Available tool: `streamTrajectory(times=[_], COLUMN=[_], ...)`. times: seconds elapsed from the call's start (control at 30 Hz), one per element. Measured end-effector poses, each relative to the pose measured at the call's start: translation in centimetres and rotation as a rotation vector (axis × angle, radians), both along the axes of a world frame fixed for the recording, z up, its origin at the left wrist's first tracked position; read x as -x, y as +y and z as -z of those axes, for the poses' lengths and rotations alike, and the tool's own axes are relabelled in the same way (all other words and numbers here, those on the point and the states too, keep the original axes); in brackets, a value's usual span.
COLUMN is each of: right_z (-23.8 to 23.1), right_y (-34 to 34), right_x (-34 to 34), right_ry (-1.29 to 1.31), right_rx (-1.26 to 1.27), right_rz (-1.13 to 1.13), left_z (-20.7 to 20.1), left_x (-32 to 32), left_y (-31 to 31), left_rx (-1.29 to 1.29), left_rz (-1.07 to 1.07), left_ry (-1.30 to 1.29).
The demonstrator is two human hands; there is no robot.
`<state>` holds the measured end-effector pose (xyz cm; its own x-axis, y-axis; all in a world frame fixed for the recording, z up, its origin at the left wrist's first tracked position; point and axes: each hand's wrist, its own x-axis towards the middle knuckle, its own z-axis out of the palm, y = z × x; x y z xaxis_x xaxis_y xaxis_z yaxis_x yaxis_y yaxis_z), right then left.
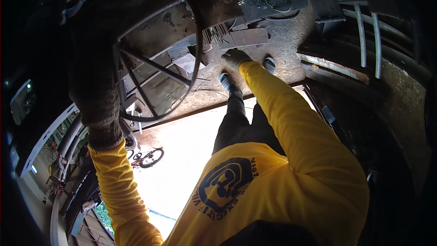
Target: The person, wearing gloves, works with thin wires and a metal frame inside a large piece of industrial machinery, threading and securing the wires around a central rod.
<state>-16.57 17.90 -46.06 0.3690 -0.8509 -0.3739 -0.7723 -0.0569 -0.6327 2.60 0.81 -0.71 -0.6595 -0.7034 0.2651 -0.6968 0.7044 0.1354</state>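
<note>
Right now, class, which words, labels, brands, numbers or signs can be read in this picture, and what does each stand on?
Yellow shirt: dark lettering curves around a dark emblem on the front, partly lost in folds; I won't copy its wording.
Elsewhere: no lettering I can make out; much is too dark or small to tell.

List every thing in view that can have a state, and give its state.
Left hand: gloved, in deep shadow; grip unclear.
Right hand: gloved, seemingly curled; whether it holds anything is unclear.
Spoked metal ring: open between its spokes.
Metal plate: lying on the floor.
Bicycle: riderless.
Yellow sleeves: pulled down, creased.
</note>
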Motion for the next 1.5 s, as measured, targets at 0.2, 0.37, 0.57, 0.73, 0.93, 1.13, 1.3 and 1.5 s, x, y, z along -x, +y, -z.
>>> streamTrajectory(times=[0.2, 0.37, 0.57, 0.73, 0.93, 1.13, 1.3, 1.5], right_z=[-0.2, 2.3, 3.1, 3.0, 2.5, 3.2, 4.5, 2.2], right_y=[-3.3, -6.6, -10.3, -11.3, -10.8, -9.0, -4.6, -6.5], right_x=[-3.7, -6.9, -7.6, -6.2, -6.9, -7.3, -5.9, -6.5], right_ry=[-0.238, -0.090, 0.022, 0.027, 0.010, -0.013, -0.019, -0.157], right_rx=[-0.341, -0.250, -0.266, -0.244, -0.252, -0.260, -0.284, -0.205], right_rz=[0.374, 0.871, 0.750, 0.712, 0.678, 0.628, 0.582, 0.480], left_z=[-2.7, -0.8, 0.0, -1.1, -0.7, -1.1, -1.5, -2.7], left_x=[-2.9, 1.7, 3.4, 4.4, 3.2, 2.2, 3.7, 4.0], left_y=[-2.1, 0.8, 2.1, 2.1, 1.4, 1.8, 2.5, 2.6], left_rx=[0.485, 0.131, -0.128, -0.202, -0.351, -0.270, -0.314, -0.043], left_rz=[0.228, 0.090, -0.045, 0.044, 0.006, -0.012, -0.066, 0.064], left_ry=[-0.617, -0.188, 0.159, 0.272, 0.323, 0.223, 0.240, -0.023])
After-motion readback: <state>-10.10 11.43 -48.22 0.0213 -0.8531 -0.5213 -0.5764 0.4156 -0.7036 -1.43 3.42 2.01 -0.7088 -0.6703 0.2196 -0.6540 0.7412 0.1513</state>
